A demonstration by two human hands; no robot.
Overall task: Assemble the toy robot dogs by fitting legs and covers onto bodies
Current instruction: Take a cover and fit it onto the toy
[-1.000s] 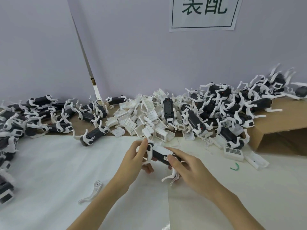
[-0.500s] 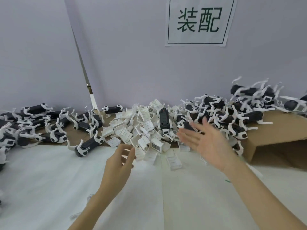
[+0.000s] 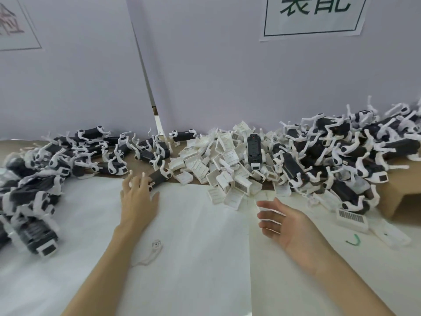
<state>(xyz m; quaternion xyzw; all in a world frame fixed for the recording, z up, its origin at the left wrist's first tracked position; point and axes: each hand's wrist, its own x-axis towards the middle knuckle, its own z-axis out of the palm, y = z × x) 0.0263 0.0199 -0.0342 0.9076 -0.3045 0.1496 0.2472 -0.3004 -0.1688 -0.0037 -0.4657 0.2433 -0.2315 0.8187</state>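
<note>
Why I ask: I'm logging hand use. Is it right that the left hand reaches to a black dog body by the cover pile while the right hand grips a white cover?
Not quite. In the head view the right hand is open and holds nothing. The left hand does reach to the black dog body beside the cover pile.

Wall sign (image 3: 313,15): top cut off, characters partly legible. Second sign (image 3: 16,23), far left of it: cropped, faded. Dogs (image 3: 29,215) below that: blurred.

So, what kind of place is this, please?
Probably an assembly bench in a small toy workshop. Heaps of black toy dogs with white legs line the wall, loose white covers are piled between them, and a printed sign hangs above.
</note>
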